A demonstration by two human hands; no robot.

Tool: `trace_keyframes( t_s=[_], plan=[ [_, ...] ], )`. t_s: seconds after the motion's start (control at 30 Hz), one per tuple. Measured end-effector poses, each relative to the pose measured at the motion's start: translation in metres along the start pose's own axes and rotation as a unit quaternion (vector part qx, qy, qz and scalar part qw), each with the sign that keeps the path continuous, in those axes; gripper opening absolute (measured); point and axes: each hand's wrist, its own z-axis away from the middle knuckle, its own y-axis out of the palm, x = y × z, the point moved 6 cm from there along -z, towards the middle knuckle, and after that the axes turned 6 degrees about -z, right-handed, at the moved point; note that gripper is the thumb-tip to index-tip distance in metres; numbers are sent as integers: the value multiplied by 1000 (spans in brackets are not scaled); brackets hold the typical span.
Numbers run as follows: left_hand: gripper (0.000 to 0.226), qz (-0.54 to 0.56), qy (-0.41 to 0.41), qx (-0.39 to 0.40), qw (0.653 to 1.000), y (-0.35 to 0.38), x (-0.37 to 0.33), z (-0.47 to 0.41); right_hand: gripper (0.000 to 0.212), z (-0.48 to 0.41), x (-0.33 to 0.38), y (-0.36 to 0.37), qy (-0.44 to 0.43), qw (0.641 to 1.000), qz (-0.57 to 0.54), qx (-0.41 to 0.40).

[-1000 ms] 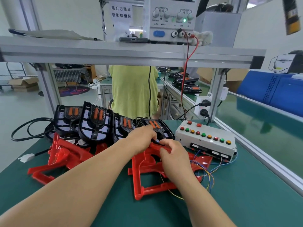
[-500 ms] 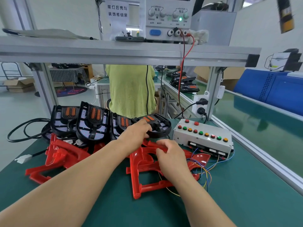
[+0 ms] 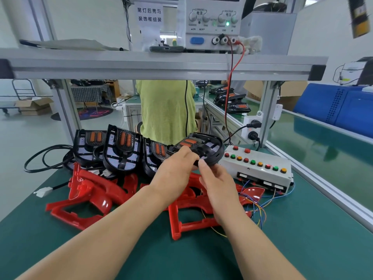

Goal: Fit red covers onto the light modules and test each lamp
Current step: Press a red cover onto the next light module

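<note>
Here, beside the button box [image 3: 256,168], a light module [image 3: 203,147] is gripped by the left hand [image 3: 175,174]. Its rim is pinched by the right hand [image 3: 218,184].

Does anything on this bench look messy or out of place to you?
Nothing looks broken. The red covers lie in a jumbled heap rather than stacked, and loose coloured wires from the button box trail under one cover. A white connector lies unplugged near the mat's left edge.
</note>
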Motion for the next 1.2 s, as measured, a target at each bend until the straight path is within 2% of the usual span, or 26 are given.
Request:
trace_keyframes(
  t_s=[0.07, 0.17, 0.2, 0.27, 0.33, 0.37, 0.4, 0.47, 0.53, 0.6, 0.7, 0.8, 0.83, 0.9, 0.97, 1.03, 1.17, 1.2],
  plan=[
    [20, -34, 1, -7, 999, -3, -8, 2, 61, -2, -2, -1, 29, 995, -94, -14],
    [27, -82, 31, -3, 996, 1, -23, 7, 67, -6, -4, -4, 69, 973, -219, -25],
    [25, -77, 39, -9, 996, 0, -28, 8, 60, -8, -5, -5, 76, 965, -248, -27],
    [28, -72, 53, -11, 996, 2, -34, 11, 33, -9, -4, -7, 70, 953, -293, -24],
    [35, -120, 103, -4, 987, 8, -41, 14, 24, -8, -2, -8, 68, 941, -332, -22],
    [35, -93, 120, -10, 988, 7, -43, 16, 27, -7, 0, -9, 72, 934, -350, -27],
    [32, -18, 104, -31, 994, 1, -42, 15, 31, -6, 1, -10, 75, 927, -367, -31],
    [23, 160, 10, -111, 981, -16, -26, 15, 35, -7, 4, -11, 74, 916, -393, -35],
    [14, 254, -146, -158, 943, -20, 5, 15, 36, -8, 5, -12, 75, 911, -403, -43],
    [15, 303, -294, -128, 897, -10, 35, 13, 37, -7, 4, -12, 78, 909, -407, -41],
    [24, 413, -431, -109, 795, 7, 64, 9, 41, -6, 4, -10, 77, 914, -399, -27],
    [38, 546, -507, -63, 664, 23, 74, 11, 41, -7, 3, -12, 69, 909, -411, -18],
    [42, 583, -512, -36, 630, 26, 72, 10, 41, -8, 2, -13, 70, 905, -418, -15],
    [47, 632, -511, 18, 582, 29, 66, 9, 43, -8, 2, -14, 79, 899, -431, -6],
    [39, 658, -492, 54, 568, 26, 61, 7, 42, -8, 2, -13, 87, 895, -437, 12],
    [33, 682, -461, 49, 565, 19, 60, 3, 43, -7, 3, -9, 87, 897, -432, 38],
    [26, 675, -503, -60, 537, 13, 75, 10, 45, -6, 2, -5, 93, 901, -419, 59],
    [27, 658, -517, -90, 540, 13, 80, 14, 43, -6, 1, -6, 95, 902, -417, 58]
  ],
)
